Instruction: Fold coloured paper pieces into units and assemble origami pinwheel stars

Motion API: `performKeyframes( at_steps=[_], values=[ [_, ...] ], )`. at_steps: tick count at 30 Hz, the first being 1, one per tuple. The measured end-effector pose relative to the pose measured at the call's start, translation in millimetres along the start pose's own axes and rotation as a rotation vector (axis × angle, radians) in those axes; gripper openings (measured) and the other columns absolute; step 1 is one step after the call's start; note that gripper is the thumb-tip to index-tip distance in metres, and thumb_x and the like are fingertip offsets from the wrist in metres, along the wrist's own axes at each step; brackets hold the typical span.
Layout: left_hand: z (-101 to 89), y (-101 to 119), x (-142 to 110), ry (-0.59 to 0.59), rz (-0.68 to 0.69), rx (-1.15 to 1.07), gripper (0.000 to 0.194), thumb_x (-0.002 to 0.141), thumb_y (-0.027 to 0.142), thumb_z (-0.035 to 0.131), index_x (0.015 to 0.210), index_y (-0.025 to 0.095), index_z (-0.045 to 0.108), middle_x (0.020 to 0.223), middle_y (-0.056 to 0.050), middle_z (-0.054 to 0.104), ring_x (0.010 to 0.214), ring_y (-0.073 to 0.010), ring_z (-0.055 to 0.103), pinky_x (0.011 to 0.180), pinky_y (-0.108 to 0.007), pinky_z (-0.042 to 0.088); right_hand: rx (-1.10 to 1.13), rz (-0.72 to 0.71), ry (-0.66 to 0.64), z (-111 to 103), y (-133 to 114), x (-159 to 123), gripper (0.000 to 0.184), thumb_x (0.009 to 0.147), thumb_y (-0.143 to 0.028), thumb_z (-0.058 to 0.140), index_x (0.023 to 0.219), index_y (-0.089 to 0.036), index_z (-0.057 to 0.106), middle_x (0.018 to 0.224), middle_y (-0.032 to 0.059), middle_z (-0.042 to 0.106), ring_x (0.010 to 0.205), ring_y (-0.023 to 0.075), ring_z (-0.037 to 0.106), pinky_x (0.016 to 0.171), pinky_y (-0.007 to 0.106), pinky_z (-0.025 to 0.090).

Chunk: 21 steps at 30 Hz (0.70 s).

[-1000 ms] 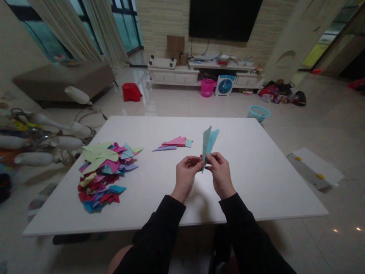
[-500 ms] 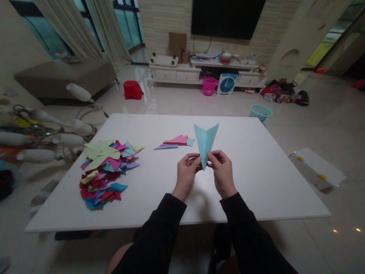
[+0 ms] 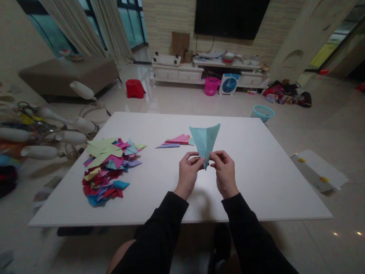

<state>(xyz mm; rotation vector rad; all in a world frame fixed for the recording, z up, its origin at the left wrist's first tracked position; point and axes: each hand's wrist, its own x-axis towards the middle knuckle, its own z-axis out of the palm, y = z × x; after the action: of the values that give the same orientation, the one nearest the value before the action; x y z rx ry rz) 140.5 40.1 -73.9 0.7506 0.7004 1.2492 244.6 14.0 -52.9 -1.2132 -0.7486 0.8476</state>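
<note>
A light blue folded paper plane [image 3: 206,139] is held up above the table, its narrow tip pointing down toward me and its wide end away. My left hand [image 3: 188,172] pinches it near the tip on the left side. On the right side, my right hand [image 3: 225,172] grips it between thumb and fingers. Just beyond my left hand lie several flat folded papers [image 3: 176,141] in pink, red and purple. Farther left spreads a heap of colourful folded papers [image 3: 107,171], with light green ones on top.
Everything rests on a white table [image 3: 261,180]. Pale lamp arms [image 3: 66,136] stand beyond its left edge. Past the far right corner sits a blue basket [image 3: 263,112]. On the floor are a red stool [image 3: 135,89], a pink bin [image 3: 211,86] and a white board [image 3: 322,168].
The paper plane's wings have spread wider, its left corner moving outward. Both hands keep their grip at the tip. The whole view has shifted slightly.
</note>
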Motion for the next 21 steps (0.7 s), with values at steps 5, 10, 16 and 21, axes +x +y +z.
performKeyframes(
  at_steps=[5,10,16,21],
  values=[
    [-1.1,-4.1,0.5,-0.017,-0.035,0.015,0.041,0.065,0.034,0.088,0.089,0.014,0.063,0.076,-0.006,0.074,0.063,-0.0162,0.068,0.069,-0.032,0.053,-0.004,-0.044,-0.012,2.2,0.3,0.0,0.027,0.076,-0.041,0.075,0.082,-0.018,0.063,0.081,0.0002,0.066,0.076,0.0146,0.061,0.063,0.026,0.047],
    [-1.5,-4.8,0.6,-0.055,-0.037,0.057,0.036,0.073,0.040,0.082,0.091,0.012,0.069,0.072,-0.005,0.071,0.062,-0.0149,0.066,0.066,-0.030,0.053,-0.033,-0.064,0.077,-2.0,6.0,3.1,0.030,0.069,-0.033,0.080,0.084,-0.019,0.058,0.072,-0.0046,0.060,0.068,0.0122,0.057,0.062,0.025,0.044],
    [1.1,2.2,-6.1,-0.051,0.161,0.389,0.035,0.066,0.026,0.086,0.095,0.016,0.070,0.096,-0.007,0.073,0.073,-0.0138,0.067,0.069,-0.027,0.055,-0.050,-0.097,0.162,-7.4,11.1,6.9,0.032,0.067,-0.027,0.079,0.084,-0.021,0.053,0.070,-0.0066,0.057,0.066,0.0120,0.056,0.062,0.025,0.045],
    [3.3,3.3,-10.7,-0.069,0.288,0.544,0.020,0.073,0.023,0.080,0.092,0.018,0.076,0.089,-0.006,0.074,0.075,-0.0164,0.068,0.073,-0.030,0.058,-0.044,-0.125,0.141,-5.8,9.6,5.9,0.033,0.067,-0.027,0.080,0.084,-0.021,0.053,0.071,-0.0059,0.057,0.067,0.0130,0.056,0.062,0.027,0.046]
  ],
)
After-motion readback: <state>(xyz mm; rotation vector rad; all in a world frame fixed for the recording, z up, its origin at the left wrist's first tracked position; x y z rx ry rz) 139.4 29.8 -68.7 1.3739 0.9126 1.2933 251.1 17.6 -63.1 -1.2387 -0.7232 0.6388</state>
